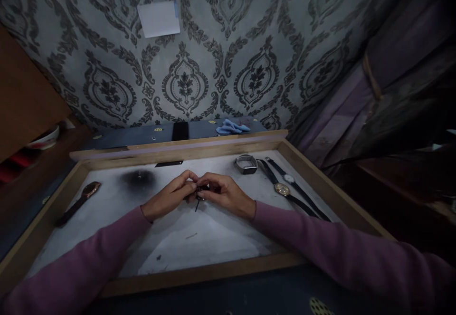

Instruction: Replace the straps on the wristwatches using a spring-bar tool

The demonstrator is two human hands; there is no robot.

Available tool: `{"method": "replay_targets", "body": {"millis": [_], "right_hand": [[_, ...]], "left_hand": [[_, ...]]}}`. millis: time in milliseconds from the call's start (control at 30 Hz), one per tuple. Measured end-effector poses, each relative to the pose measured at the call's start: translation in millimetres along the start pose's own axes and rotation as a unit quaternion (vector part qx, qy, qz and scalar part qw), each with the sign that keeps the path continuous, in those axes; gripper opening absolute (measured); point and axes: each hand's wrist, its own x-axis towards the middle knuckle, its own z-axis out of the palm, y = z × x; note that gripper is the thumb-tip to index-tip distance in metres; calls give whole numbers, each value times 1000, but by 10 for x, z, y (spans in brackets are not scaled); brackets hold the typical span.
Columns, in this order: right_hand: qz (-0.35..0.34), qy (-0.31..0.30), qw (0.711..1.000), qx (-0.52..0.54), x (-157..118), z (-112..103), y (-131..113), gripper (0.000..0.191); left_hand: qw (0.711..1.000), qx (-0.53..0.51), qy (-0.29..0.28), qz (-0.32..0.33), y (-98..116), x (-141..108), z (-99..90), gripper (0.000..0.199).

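Note:
My left hand [174, 194] and my right hand [223, 192] meet near the middle of a wood-framed tray with a pale base [199, 270]. Between their fingertips they pinch a small dark watch [200, 196], and a thin dark strip hangs down from it. Fingers cover much of this piece, so its details cannot be made out. To the right lie a grey-banded smartwatch [246, 164], a gold-faced watch on a black strap [282, 189] and a slim watch with a white face [289, 178]. A brown-strapped watch [82, 197] rests at the tray's left side.
Behind the tray are a black phone [180, 131] and a crumpled blue cloth [232, 126]. A flat black strip [169, 164] lies by the tray's back edge. Patterned wallpaper rises behind, with a white card [159, 19] on it. A bowl [45, 139] sits on a shelf at left.

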Motion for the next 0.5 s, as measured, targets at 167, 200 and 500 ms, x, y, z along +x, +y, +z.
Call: {"method": "replay_targets", "body": {"millis": [167,200,500], "right_hand": [[-7,16,999,-35,9,-20,2,22],[-7,16,999,-35,11,-24,2,22],[-11,15,1000,-6,8,-41,7,27]], "left_hand": [[999,-32,-4,-4,-36,30,-13,19],[999,-34,-2,-7,-32,32,-17,20],[999,-45,-4,11,22,10,-49,26]]}}
